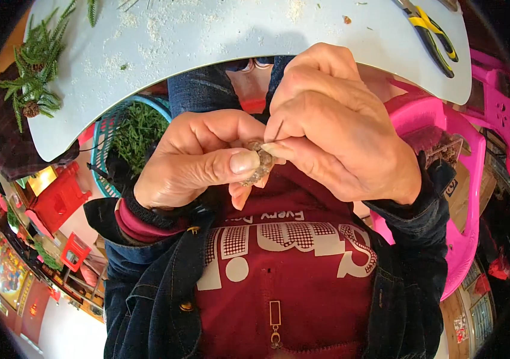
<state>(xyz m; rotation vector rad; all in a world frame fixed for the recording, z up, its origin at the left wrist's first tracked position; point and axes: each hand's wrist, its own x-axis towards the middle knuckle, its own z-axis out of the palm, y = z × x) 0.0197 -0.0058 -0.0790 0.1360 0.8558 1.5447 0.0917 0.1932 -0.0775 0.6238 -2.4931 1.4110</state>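
Left hand (198, 158) pinches a small brown pine cone (259, 161) between thumb and fingers, held at chest height over the lap. Right hand (339, 128) closes on the cone's other side, fingertips gripping a thin dark wire (279, 128). Hands are pressed together. Judged mid-step: wire is at the cone, not visibly wrapped yet. Cone is mostly covered by fingers; wire ends hidden. Beyond: white table (207, 48) with green sprigs (33, 72), yellow-handled pliers (431, 30), basket of greenery (132, 134), pink chair (464, 179).
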